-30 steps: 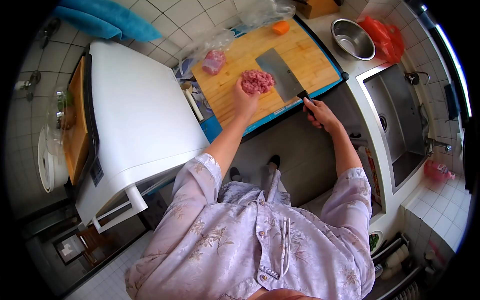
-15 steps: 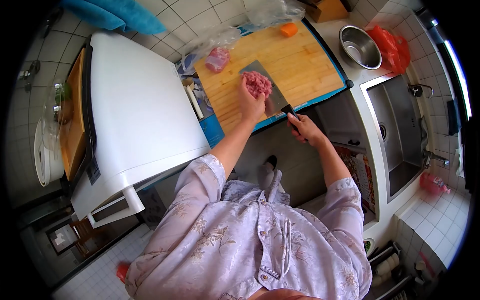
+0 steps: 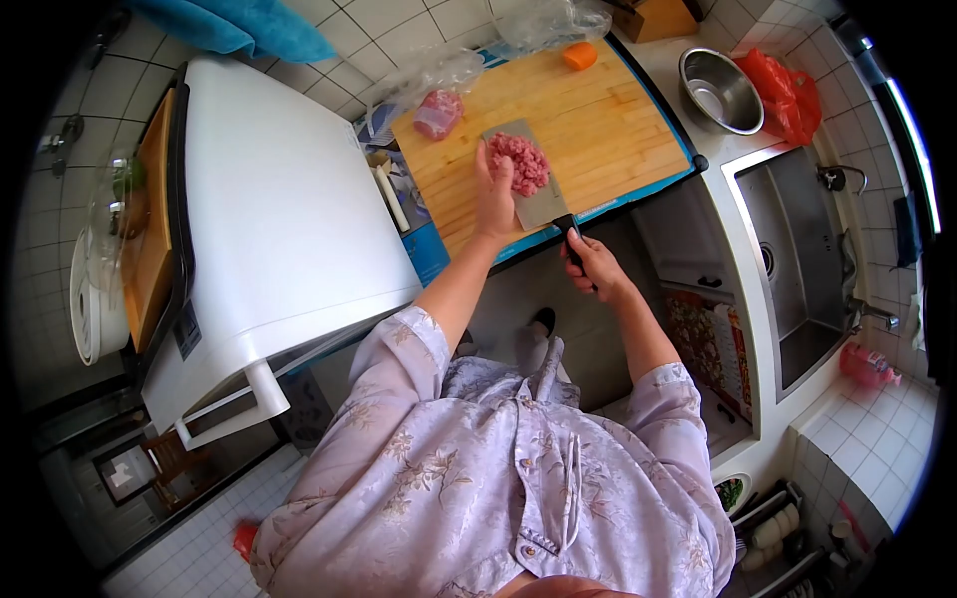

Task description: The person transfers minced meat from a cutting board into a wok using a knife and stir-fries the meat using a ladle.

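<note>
Seen from above, 2 bare hands meet over a bamboo cutting board (image 3: 623, 130) at the far side of a kitchen, with a mound of raw minced meat (image 3: 522, 164) between the left hand (image 3: 495, 199) and a broad-bladed cleaver (image 3: 543, 207). The mince sits over the flat of the blade, toward the near left part of the board. The left hand is curled around its left and near sides, thumb pressed to the meat; how tightly it grips cannot be told. The right hand (image 3: 595, 264), lower and to the right, is closed around the cleaver's black handle, just off the board's near edge and apart from the mince. The meat looks soft, moist and crumbly, probably light for its bulk, slippery and apt to shed bits if squeezed; it would likely hold best cupped from the side with the blade supporting it below. The cleaver looks stiff and fairly heavy, safest by its handle. Farther left lies a plastic-wrapped piece of meat (image 3: 439, 115), and at the far edge an orange carrot chunk (image 3: 580, 56), both well apart from the hands
</note>
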The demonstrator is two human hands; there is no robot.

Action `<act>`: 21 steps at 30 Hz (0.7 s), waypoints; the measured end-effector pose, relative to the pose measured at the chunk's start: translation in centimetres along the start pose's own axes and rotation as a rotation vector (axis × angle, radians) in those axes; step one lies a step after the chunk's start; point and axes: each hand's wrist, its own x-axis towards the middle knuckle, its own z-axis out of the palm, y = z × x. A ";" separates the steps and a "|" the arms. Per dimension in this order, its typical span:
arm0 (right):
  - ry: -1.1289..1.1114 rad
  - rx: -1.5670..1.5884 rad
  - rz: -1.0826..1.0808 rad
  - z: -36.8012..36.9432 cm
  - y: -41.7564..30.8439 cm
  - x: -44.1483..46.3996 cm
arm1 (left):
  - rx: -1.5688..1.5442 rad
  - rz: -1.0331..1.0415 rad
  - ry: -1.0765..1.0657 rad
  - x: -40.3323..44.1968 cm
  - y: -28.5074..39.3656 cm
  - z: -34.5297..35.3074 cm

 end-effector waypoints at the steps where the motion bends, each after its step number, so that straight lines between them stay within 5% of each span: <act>1: 0.000 0.001 -0.002 0.0 0.0 -0.1 | 0.001 0.001 -0.002 0.1 0.2 -0.4; 5: -0.031 0.055 -0.030 0.1 0.0 0.0 | 0.213 0.049 0.093 0.9 0.6 -2.4; 14: 0.006 0.098 -0.045 -0.2 -0.1 -0.4 | -0.193 -0.207 0.242 1.2 -0.5 -4.5; 17: 0.018 0.086 -0.057 -0.4 -0.5 -1.0 | 0.111 -0.099 0.201 1.0 -1.2 -4.9; 19: 0.020 0.078 -0.069 -0.7 -0.6 -1.2 | 1.082 0.054 0.108 0.7 -0.4 -4.1; 21: 0.034 0.046 -0.065 -1.0 -0.6 -1.4 | 1.201 0.176 0.078 1.0 -0.2 -3.6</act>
